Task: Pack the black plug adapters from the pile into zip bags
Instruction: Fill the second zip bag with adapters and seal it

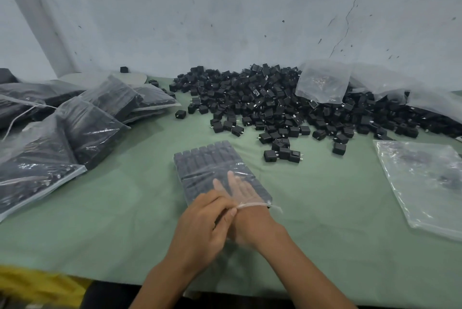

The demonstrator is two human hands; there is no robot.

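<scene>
The right grip lies flat inside the bag, fingers straight. The left grip pinches the bag's mouth at the right wrist.

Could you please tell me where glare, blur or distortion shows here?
Head view: glare streaks on the filled clear zip bags left and the empty clear bag right; the right hand looks hazy through the centre zip bag of adapters; the grey wall pillar leans, likely lens distortion; the yellow corner object is blurred.
</scene>
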